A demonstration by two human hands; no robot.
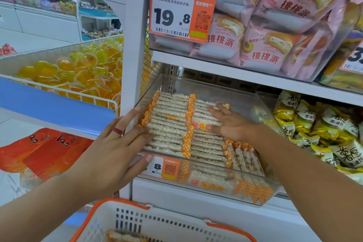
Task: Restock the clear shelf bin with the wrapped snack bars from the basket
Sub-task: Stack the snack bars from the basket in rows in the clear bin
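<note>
- Head view puts us at the shelf, with the clear shelf bin (253,102) in the middle of the frame, pulled forward under the shelf of pink cake packs (261,45).
- Our left hand (110,149) lies at centre left with its fingers straight and slightly spread. The fingertips rest on the left row of snack bars (169,122), and the thumb lies along the bin's front edge, just above the small price label (163,168).
- Our right hand (229,124) is inside the bin at centre right, palm down and fingers fanned apart, pressing flat on the right row. Neither hand pinches or wraps round a bar.
- The bars sit in two neat rows side by side, wrappers with orange checked ends. A few more stand on edge at the bin's lower right corner, and others show through the front wall underneath.
- We judge the step in hand to be squaring and flattening the bars already placed, not loading new ones.
- The basket (176,222), white with an orange rim, sits at the bottom centre of the frame. One bar (121,236) shows at its lower edge, so stock seems to be left, though how much we cannot tell.
- The next move would call for lifting one hand clear, reaching down into the basket, and taking bars by their long sides so they lie flat on the rows.
- The back of the bin looks empty, so further bars could go there.
</note>
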